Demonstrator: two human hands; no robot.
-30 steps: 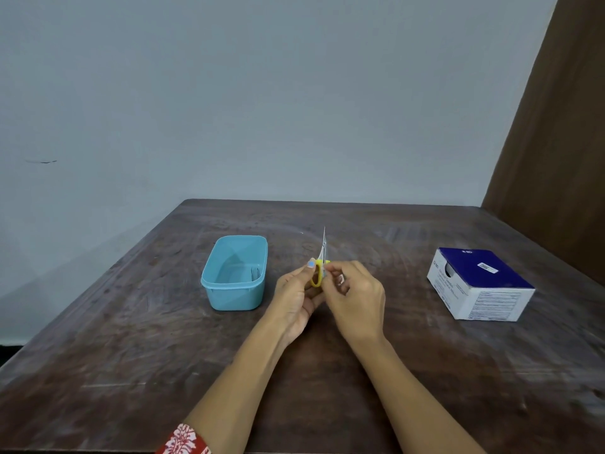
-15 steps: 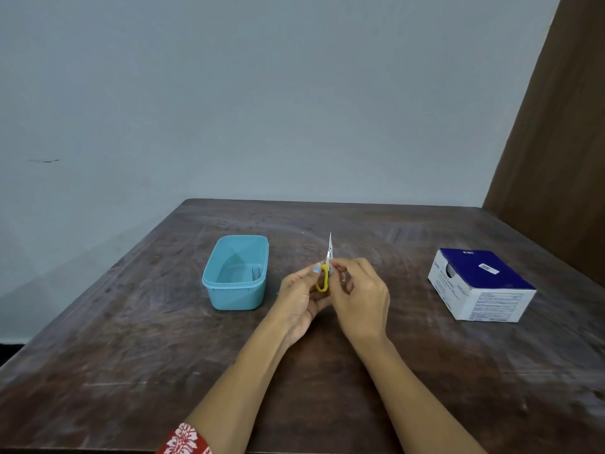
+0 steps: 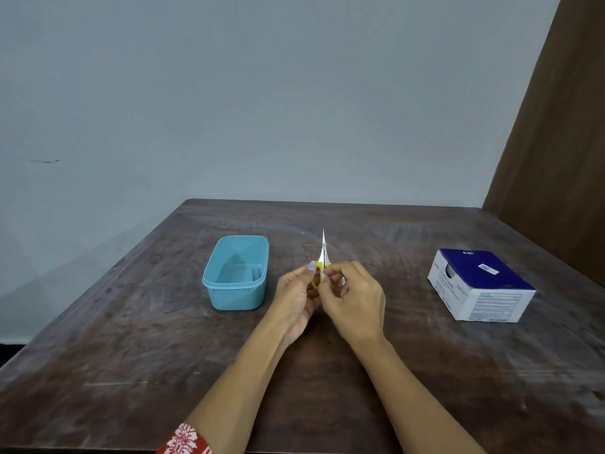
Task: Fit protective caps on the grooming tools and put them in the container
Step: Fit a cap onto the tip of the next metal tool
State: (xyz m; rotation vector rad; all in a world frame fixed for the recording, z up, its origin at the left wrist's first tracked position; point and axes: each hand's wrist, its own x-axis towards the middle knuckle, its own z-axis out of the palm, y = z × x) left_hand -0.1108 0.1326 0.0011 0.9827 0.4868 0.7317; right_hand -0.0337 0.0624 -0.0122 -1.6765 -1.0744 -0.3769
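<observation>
- Small scissors point(image 3: 322, 257) w/ yellow handles are up off the table, blades together & pointing straight up, tip bare as far as I can see.
- My left hand point(image 3: 296, 294) pinches the yellow handle loops btwn thumb & fingers; thumbnail painted light blue.
- My right hand point(image 3: 355, 301) is curled in against the handles from the other side, fingertips touching the scissors just below the blades. Something small & pale shows under its fingers; can't tell what it is.
- Both hands meet over the mid table, near its centre line.
- Blue container point(image 3: 235, 273) sits just left of my hands, open on top, apart from them. One small item lies inside near the right wall, too small to ID.
- White & dark-blue cardboard box point(image 3: 481, 285) sits well off to the right.
- Dark worn wooden table point(image 3: 327, 388) under all of it; red-&-white patterned sleeve point(image 3: 185, 440) at the bottom edge on my left arm.
</observation>
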